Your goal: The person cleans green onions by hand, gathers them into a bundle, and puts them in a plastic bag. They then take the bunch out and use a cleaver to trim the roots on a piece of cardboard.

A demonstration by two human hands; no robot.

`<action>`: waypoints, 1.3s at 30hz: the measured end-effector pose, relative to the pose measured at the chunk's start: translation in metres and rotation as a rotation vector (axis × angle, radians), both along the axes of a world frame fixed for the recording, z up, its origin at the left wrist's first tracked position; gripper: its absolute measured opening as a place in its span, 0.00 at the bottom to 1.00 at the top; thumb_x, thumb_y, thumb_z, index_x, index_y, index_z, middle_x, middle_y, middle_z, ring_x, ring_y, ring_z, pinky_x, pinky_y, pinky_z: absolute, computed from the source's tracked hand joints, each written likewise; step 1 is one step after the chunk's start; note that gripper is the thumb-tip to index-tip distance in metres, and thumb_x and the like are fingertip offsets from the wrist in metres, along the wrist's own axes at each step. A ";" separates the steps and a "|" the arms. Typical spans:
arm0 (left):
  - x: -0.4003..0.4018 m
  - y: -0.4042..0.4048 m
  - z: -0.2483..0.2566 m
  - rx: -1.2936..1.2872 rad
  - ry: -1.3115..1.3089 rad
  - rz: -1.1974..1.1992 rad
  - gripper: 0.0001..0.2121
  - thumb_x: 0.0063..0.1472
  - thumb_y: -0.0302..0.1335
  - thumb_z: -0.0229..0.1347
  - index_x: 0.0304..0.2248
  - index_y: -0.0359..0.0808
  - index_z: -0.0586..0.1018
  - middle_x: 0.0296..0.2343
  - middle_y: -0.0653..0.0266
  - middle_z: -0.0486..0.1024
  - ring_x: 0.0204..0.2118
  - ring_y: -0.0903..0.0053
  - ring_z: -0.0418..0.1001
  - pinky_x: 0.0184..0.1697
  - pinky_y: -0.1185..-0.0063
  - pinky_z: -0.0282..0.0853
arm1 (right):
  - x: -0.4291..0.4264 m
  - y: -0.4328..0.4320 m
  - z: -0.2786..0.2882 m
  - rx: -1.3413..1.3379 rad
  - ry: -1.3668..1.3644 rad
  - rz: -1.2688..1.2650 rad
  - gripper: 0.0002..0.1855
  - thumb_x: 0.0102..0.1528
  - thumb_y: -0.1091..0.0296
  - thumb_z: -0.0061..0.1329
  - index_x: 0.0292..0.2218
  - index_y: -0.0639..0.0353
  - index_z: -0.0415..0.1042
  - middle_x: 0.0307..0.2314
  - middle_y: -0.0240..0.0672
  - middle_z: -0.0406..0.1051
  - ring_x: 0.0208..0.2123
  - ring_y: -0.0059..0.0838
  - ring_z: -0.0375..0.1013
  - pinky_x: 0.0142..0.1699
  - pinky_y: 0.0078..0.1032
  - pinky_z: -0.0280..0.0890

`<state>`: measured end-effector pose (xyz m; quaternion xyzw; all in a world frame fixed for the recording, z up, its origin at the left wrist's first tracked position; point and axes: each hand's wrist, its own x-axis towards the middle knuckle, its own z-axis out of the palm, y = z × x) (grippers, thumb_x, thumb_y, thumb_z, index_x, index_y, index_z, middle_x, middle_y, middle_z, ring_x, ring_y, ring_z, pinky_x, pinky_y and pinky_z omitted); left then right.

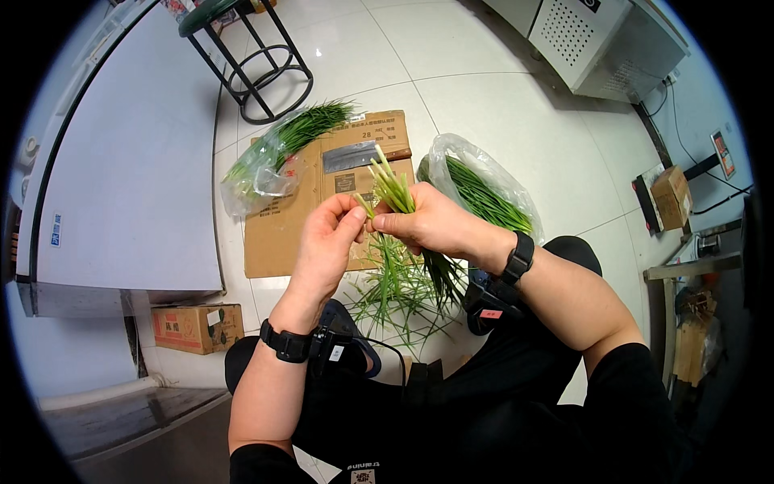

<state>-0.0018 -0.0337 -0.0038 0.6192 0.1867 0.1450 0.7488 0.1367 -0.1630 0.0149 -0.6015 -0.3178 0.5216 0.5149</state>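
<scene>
My right hand (432, 221) is closed around a bunch of green chives (396, 190), pale stem ends up and dark leaves hanging below. At the side of that bunch, my left hand (335, 233) pinches a pale stem between thumb and fingertips. Loose green leaves (399, 296) lie scattered beneath both hands on the floor and the cardboard's edge. A cleaver (351, 156) with a wooden handle rests on the flattened cardboard (284, 242). More chives (311, 127) lie at the cardboard's upper left, partly in a clear plastic bag; another bagged bundle (490, 196) is on the right.
A round-topped stool (245, 60) stands at the upper left, beside a large white appliance (139, 151). A cardboard box (196, 328) sits at the lower left. On the right are a scale with a small box (671, 198) on it and a metal cabinet (604, 54).
</scene>
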 end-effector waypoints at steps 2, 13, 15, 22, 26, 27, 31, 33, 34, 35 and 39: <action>0.000 0.000 0.000 -0.058 -0.032 -0.038 0.06 0.63 0.28 0.49 0.35 0.34 0.71 0.27 0.71 0.70 0.29 0.86 0.65 0.34 0.86 0.61 | 0.001 -0.001 0.002 0.032 0.111 0.020 0.08 0.55 0.66 0.50 0.30 0.62 0.72 0.14 0.24 0.60 0.15 0.16 0.58 0.21 0.18 0.55; -0.002 0.001 0.003 -0.583 -0.182 -0.178 0.07 0.66 0.26 0.43 0.38 0.34 0.69 0.30 0.68 0.70 0.31 0.83 0.65 0.37 0.83 0.62 | 0.007 -0.002 0.004 0.098 0.429 0.111 0.09 0.57 0.65 0.49 0.30 0.62 0.72 0.14 0.24 0.60 0.14 0.14 0.55 0.19 0.16 0.52; -0.001 0.001 0.003 -0.477 -0.173 -0.089 0.05 0.65 0.26 0.45 0.37 0.35 0.70 0.29 0.68 0.70 0.31 0.82 0.66 0.37 0.82 0.62 | 0.001 -0.001 0.007 0.108 0.309 0.025 0.10 0.57 0.63 0.50 0.29 0.61 0.72 0.14 0.24 0.61 0.14 0.14 0.56 0.19 0.15 0.52; -0.002 0.000 -0.001 -0.437 -0.175 0.078 0.04 0.64 0.25 0.47 0.37 0.35 0.69 0.31 0.65 0.72 0.33 0.80 0.69 0.39 0.81 0.65 | 0.002 -0.001 0.010 0.029 0.133 -0.020 0.12 0.55 0.59 0.52 0.27 0.59 0.71 0.15 0.23 0.63 0.15 0.12 0.59 0.18 0.14 0.53; 0.000 -0.006 0.003 -0.427 -0.150 0.154 0.04 0.64 0.24 0.46 0.36 0.33 0.68 0.31 0.62 0.73 0.33 0.80 0.70 0.39 0.81 0.66 | 0.002 -0.001 0.003 0.043 0.097 -0.061 0.11 0.55 0.60 0.52 0.26 0.58 0.71 0.15 0.22 0.62 0.15 0.12 0.60 0.18 0.15 0.54; 0.001 -0.006 0.003 -0.419 -0.164 0.167 0.04 0.63 0.24 0.47 0.36 0.33 0.69 0.31 0.62 0.73 0.32 0.80 0.70 0.38 0.82 0.67 | 0.002 -0.001 0.002 0.048 0.089 -0.064 0.11 0.55 0.60 0.52 0.26 0.58 0.71 0.15 0.22 0.62 0.15 0.12 0.60 0.18 0.15 0.54; 0.001 -0.004 -0.001 -0.394 -0.133 0.225 0.04 0.62 0.23 0.50 0.35 0.32 0.68 0.29 0.62 0.73 0.29 0.81 0.71 0.34 0.84 0.67 | 0.001 0.000 0.001 0.009 0.072 -0.035 0.10 0.55 0.62 0.51 0.28 0.59 0.72 0.16 0.24 0.64 0.16 0.14 0.61 0.20 0.17 0.56; 0.003 -0.003 -0.003 -0.230 -0.092 0.288 0.03 0.61 0.22 0.51 0.33 0.34 0.69 0.28 0.64 0.73 0.27 0.82 0.71 0.31 0.85 0.68 | 0.000 0.001 0.004 -0.044 -0.037 -0.059 0.10 0.54 0.64 0.50 0.28 0.61 0.72 0.16 0.26 0.65 0.17 0.17 0.63 0.22 0.20 0.59; 0.003 -0.003 -0.003 -0.147 -0.070 0.319 0.03 0.61 0.22 0.51 0.33 0.35 0.69 0.27 0.65 0.73 0.26 0.83 0.71 0.30 0.85 0.68 | -0.001 0.002 0.004 -0.046 -0.114 -0.046 0.10 0.54 0.64 0.51 0.28 0.62 0.73 0.17 0.27 0.66 0.18 0.18 0.64 0.23 0.21 0.60; 0.003 -0.001 -0.005 -0.109 -0.062 0.353 0.03 0.61 0.22 0.51 0.33 0.35 0.69 0.27 0.65 0.73 0.26 0.83 0.70 0.30 0.86 0.68 | -0.002 0.002 0.005 -0.047 -0.191 -0.034 0.10 0.54 0.64 0.51 0.28 0.62 0.73 0.17 0.28 0.66 0.18 0.19 0.65 0.25 0.23 0.60; 0.000 0.019 -0.004 -0.081 -0.099 0.458 0.03 0.60 0.23 0.51 0.33 0.35 0.69 0.27 0.65 0.73 0.25 0.84 0.70 0.29 0.86 0.68 | 0.001 0.001 -0.003 0.011 -0.341 -0.027 0.10 0.52 0.64 0.51 0.28 0.63 0.73 0.17 0.31 0.68 0.21 0.22 0.67 0.28 0.26 0.62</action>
